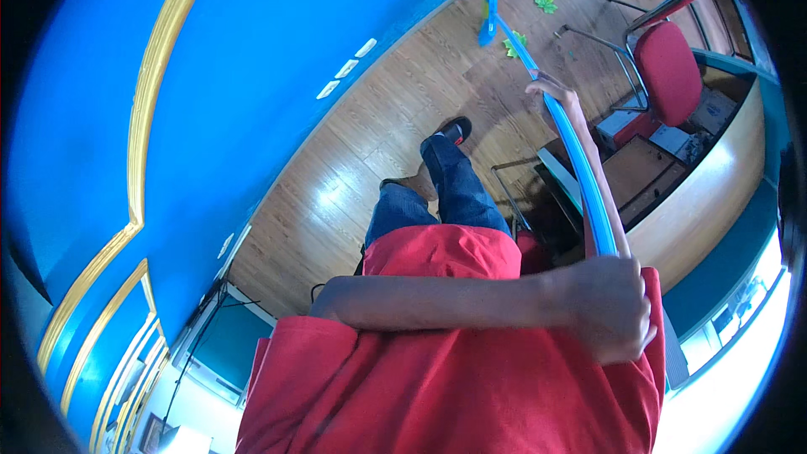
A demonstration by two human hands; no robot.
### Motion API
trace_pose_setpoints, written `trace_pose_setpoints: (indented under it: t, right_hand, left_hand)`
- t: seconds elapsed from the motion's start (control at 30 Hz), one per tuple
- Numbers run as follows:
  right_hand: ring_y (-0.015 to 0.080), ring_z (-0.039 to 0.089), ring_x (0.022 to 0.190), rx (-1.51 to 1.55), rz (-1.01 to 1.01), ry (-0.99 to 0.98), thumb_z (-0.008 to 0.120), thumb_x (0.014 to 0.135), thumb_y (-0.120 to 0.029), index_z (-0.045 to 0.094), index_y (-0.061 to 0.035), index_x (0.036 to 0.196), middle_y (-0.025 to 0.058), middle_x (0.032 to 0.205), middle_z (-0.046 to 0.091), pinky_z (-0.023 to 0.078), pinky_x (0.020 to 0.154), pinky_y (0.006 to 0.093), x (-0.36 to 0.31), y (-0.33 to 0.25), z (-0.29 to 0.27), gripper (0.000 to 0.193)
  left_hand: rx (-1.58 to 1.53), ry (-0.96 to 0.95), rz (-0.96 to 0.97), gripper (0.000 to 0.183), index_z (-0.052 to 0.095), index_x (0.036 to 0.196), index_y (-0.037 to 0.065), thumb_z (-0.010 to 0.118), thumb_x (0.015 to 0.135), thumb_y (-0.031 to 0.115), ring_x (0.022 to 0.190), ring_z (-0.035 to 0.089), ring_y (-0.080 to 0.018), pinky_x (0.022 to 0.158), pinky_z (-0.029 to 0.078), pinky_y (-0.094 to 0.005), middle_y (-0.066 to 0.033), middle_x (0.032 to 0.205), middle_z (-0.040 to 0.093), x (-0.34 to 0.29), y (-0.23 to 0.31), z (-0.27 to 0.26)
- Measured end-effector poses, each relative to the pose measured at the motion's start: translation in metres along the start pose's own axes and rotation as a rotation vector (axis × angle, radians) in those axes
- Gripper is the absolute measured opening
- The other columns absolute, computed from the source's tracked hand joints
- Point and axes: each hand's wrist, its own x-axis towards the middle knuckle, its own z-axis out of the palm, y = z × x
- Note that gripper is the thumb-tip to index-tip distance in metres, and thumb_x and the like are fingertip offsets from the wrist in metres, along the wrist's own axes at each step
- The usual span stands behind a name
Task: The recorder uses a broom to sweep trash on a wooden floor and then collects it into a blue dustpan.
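Observation:
A long floor wiper (586, 176) with a blue handle and a narrow blue bar-shaped head slants across the right half of the view. My left forearm crosses my red shirt, and my left hand (609, 307) is closed in a fist round the handle's upper end. Farther down, my right hand (555, 92) grips the handle with its fingers curled round it. The wiper's head (488, 13) is at the wood-look floor (361, 160), close to the blue wall (277, 59). Beside the handle lies a green and yellow leaf-shaped piece (514, 44).
Another green leaf-shaped piece (545, 3) and small white and red scraps lie farther off. To the right stands a red chair (667, 76) with metal legs, by a wooden desk (706, 193) with boxes underneath. White sockets (345, 69) line the wall on the left.

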Motion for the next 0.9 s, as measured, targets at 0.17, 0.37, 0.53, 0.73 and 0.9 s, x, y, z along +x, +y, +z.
trace_pose_setpoints:
  t: [0.17,0.37,0.53,0.73,0.9]
  right_hand:
    - [0.0166,0.06,0.06,0.417,0.597,-0.143,0.062,0.081,-0.004,0.068,-0.0103,0.098,0.0052,0.078,0.062,0.047,0.056,0.0262,-0.032,-0.051,0.012,0.019]
    - [0.03,0.063,0.102,0.637,0.055,-0.264,0.058,0.083,-0.002,0.064,-0.0021,0.091,0.0158,0.099,0.067,0.049,0.088,0.0377,-0.072,-0.049,0.115,0.01]
    - [0.03,0.064,0.092,0.601,0.35,-0.411,0.058,0.083,0.001,0.063,-0.001,0.09,0.0147,0.099,0.067,0.051,0.083,0.0388,-0.075,0.007,0.142,0.009]
    - [0.0299,0.065,0.088,0.278,0.164,-0.225,0.057,0.082,0.003,0.062,-0.0021,0.089,0.0132,0.095,0.067,0.052,0.082,0.0395,-0.007,0.041,0.015,0.01]
    - [0.0297,0.065,0.085,0.078,0.15,-0.036,0.057,0.081,0.004,0.062,-0.003,0.088,0.012,0.091,0.067,0.052,0.081,0.0401,0.027,0.016,-0.086,0.011]
  left_hand:
    - [-0.284,0.07,0.027,0.03,0.059,0.06,0.002,0.059,0.082,0.021,0.042,0.059,-0.0217,0.039,0.044,-0.0358,-0.0109,0.049,0.057,0.03,0.058,0.013]
    - [-0.065,-0.074,-0.224,0.021,0.056,0.066,0.007,0.059,0.081,0.02,0.042,0.059,-0.0243,0.039,0.046,-0.038,-0.0093,0.049,0.054,0.031,-0.036,0.025]
    - [-0.057,0.074,-0.334,0.017,0.056,0.071,0.008,0.057,0.083,0.02,0.047,0.062,-0.0246,0.045,0.049,-0.0396,-0.0096,0.053,0.057,0.017,-0.092,0.025]
    - [0.02,0.157,-0.049,0.027,0.055,0.061,0.007,0.057,0.085,0.018,0.045,0.059,-0.0237,0.044,0.048,-0.0376,-0.0092,0.051,0.054,0.065,-0.07,0.034]
    - [-0.073,-0.051,0.127,0.023,0.059,0.062,0.003,0.062,0.077,0.02,0.047,0.061,-0.0237,0.042,0.047,-0.0386,-0.0134,0.056,0.06,0.098,-0.046,0.008]
